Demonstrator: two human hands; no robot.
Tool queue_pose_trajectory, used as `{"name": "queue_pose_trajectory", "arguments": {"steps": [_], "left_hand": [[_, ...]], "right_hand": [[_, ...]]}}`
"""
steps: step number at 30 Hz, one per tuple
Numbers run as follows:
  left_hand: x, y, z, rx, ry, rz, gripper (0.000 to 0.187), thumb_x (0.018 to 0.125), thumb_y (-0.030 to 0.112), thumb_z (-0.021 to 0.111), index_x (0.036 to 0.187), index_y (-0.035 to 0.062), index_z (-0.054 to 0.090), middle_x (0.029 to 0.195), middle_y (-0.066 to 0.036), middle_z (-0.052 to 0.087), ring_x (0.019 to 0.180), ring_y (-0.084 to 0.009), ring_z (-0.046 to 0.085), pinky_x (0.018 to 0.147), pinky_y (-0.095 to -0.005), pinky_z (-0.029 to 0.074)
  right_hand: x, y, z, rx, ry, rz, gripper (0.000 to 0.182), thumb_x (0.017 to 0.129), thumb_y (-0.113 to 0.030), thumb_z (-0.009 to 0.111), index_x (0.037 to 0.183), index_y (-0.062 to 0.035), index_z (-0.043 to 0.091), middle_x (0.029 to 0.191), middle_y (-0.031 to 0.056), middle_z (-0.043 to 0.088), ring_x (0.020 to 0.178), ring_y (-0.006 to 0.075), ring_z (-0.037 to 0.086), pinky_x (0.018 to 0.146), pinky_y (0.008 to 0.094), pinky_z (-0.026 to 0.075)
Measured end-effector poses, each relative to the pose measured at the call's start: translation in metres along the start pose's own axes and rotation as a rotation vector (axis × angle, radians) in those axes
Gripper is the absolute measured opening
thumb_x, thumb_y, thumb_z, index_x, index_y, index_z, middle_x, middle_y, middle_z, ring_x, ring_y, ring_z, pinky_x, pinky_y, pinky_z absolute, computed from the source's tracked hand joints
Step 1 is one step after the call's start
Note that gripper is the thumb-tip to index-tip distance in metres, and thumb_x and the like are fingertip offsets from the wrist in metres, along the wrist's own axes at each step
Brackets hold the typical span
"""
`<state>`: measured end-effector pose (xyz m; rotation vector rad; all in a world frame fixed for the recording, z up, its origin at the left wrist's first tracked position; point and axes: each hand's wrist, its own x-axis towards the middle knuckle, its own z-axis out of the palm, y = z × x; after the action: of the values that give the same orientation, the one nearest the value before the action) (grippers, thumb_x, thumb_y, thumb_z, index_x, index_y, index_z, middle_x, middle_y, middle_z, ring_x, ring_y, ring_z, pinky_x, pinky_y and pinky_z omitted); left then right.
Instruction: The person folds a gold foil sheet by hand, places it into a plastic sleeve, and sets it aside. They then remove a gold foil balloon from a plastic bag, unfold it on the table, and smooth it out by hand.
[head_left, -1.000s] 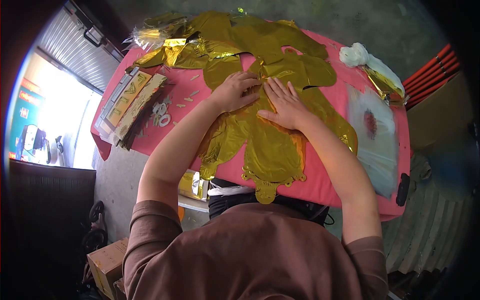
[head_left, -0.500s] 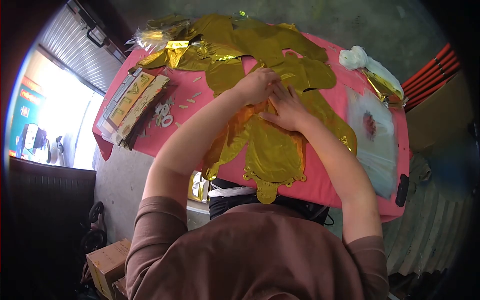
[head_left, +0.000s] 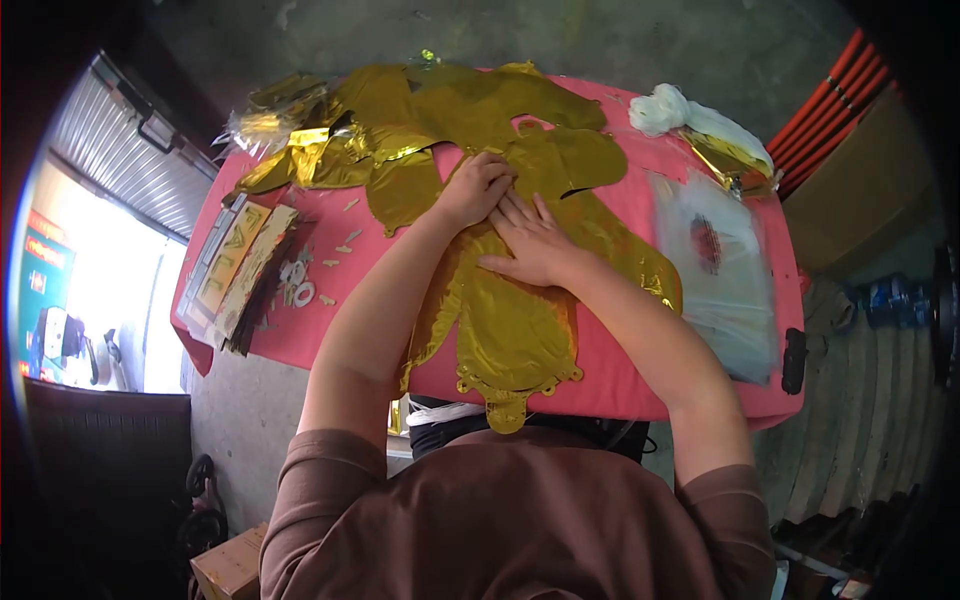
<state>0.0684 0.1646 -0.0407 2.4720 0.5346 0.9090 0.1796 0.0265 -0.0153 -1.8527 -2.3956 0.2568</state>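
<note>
Pink table (head_left: 612, 378), grey floor (head_left: 250, 420); right hand (head_left: 530, 243) spread on foil (head_left: 515, 335); left hand (head_left: 476, 190) grip unclear

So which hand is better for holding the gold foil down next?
Probably the right hand: it lies flat on the foil, while the left hand is partly curled.
</note>
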Motion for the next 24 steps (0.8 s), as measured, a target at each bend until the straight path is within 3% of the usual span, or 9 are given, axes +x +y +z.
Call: {"name": "queue_pose_trajectory", "arguments": {"steps": [5, 7, 8, 10, 11, 12, 14, 18, 24], "left_hand": [[-0.005, 0.007, 0.002, 0.095, 0.009, 0.005, 0.022, 0.082, 0.017, 0.059, 0.101, 0.0071, 0.064, 0.105, -0.011, 0.058, 0.097, -0.0295, 0.055, 0.088, -0.0384, 0.044], [-0.006, 0.012, 0.002, 0.175, 0.029, 0.031, 0.025, 0.08, 0.02, 0.06, 0.103, 0.0101, 0.064, 0.106, -0.009, 0.058, 0.097, -0.0289, 0.054, 0.087, -0.0391, 0.044], [-0.007, 0.016, 0.002, 0.211, 0.015, 0.008, 0.025, 0.081, 0.02, 0.06, 0.103, 0.0093, 0.064, 0.106, -0.009, 0.058, 0.098, -0.0289, 0.053, 0.089, -0.0387, 0.042], [-0.008, 0.018, 0.004, 0.246, -0.002, -0.008, 0.025, 0.081, 0.019, 0.06, 0.104, 0.0085, 0.063, 0.106, -0.009, 0.057, 0.099, -0.0289, 0.052, 0.091, -0.0383, 0.041], [-0.008, 0.018, 0.004, 0.257, 0.006, -0.006, 0.025, 0.081, 0.019, 0.06, 0.104, 0.0086, 0.063, 0.106, -0.008, 0.057, 0.1, -0.0287, 0.051, 0.091, -0.0383, 0.04], [-0.008, 0.019, 0.005, 0.27, 0.014, -0.006, 0.026, 0.081, 0.02, 0.06, 0.104, 0.0087, 0.063, 0.106, -0.008, 0.057, 0.1, -0.0285, 0.051, 0.091, -0.0382, 0.04], [-0.008, 0.021, 0.004, 0.27, 0.007, -0.006, 0.026, 0.081, 0.02, 0.06, 0.104, 0.0087, 0.063, 0.106, -0.008, 0.058, 0.1, -0.0285, 0.051, 0.091, -0.0382, 0.04], [-0.008, 0.023, 0.002, 0.275, -0.002, -0.012, 0.026, 0.081, 0.02, 0.06, 0.104, 0.0083, 0.064, 0.106, -0.008, 0.058, 0.1, -0.0284, 0.051, 0.091, -0.0383, 0.04], [-0.009, 0.018, 0.003, 0.276, 0.026, 0.01, 0.025, 0.08, 0.023, 0.06, 0.102, 0.0112, 0.065, 0.104, -0.005, 0.058, 0.097, -0.0262, 0.052, 0.087, -0.0381, 0.042]], "right_hand": [[-0.034, -0.003, -0.01, 0.028, 0.016, 0.004, 0.081, 0.086, -0.054, 0.048, 0.142, -0.0007, 0.022, 0.148, 0.0207, 0.019, 0.14, 0.0313, 0.012, 0.113, 0.0461, 0.012], [-0.046, 0.002, -0.025, 0.078, -0.039, -0.091, 0.069, 0.084, -0.046, 0.053, 0.132, 0.0018, 0.039, 0.14, 0.019, 0.035, 0.132, 0.0332, 0.029, 0.106, 0.0477, 0.028], [-0.045, 0.006, -0.036, 0.077, -0.04, -0.086, 0.069, 0.084, -0.046, 0.053, 0.132, 0.0018, 0.039, 0.14, 0.019, 0.035, 0.132, 0.0332, 0.029, 0.106, 0.0477, 0.028], [-0.033, 0.021, -0.058, 0.298, -0.194, 0.128, 0.054, 0.084, -0.037, 0.055, 0.12, 0.0022, 0.049, 0.129, 0.0182, 0.046, 0.123, 0.0332, 0.041, 0.098, 0.0437, 0.038], [-0.028, 0.031, -0.053, 0.279, -0.053, 0.143, 0.044, 0.085, -0.031, 0.053, 0.116, 0.0013, 0.051, 0.125, 0.0174, 0.049, 0.118, 0.0326, 0.045, 0.096, 0.0404, 0.039], [-0.025, 0.039, -0.047, 0.28, -0.046, 0.146, 0.044, 0.085, -0.031, 0.053, 0.116, 0.0013, 0.051, 0.125, 0.0174, 0.049, 0.118, 0.0326, 0.045, 0.096, 0.0404, 0.039], [-0.015, 0.053, -0.035, 0.086, 0.251, 0.121, 0.047, 0.089, -0.026, 0.051, 0.129, -0.0005, 0.046, 0.139, 0.0143, 0.04, 0.129, 0.0312, 0.037, 0.105, 0.0405, 0.031], [-0.001, 0.061, -0.02, -0.092, 0.1, 0.212, 0.058, 0.094, -0.032, 0.042, 0.141, -0.0038, 0.026, 0.15, 0.0128, 0.02, 0.138, 0.0265, 0.019, 0.112, 0.0425, 0.016], [0.003, 0.063, -0.014, -0.124, -0.05, 0.266, 0.062, 0.096, -0.041, 0.031, 0.144, -0.0051, 0.018, 0.152, 0.0102, 0.014, 0.14, 0.0243, 0.013, 0.113, 0.0432, 0.013]]}}
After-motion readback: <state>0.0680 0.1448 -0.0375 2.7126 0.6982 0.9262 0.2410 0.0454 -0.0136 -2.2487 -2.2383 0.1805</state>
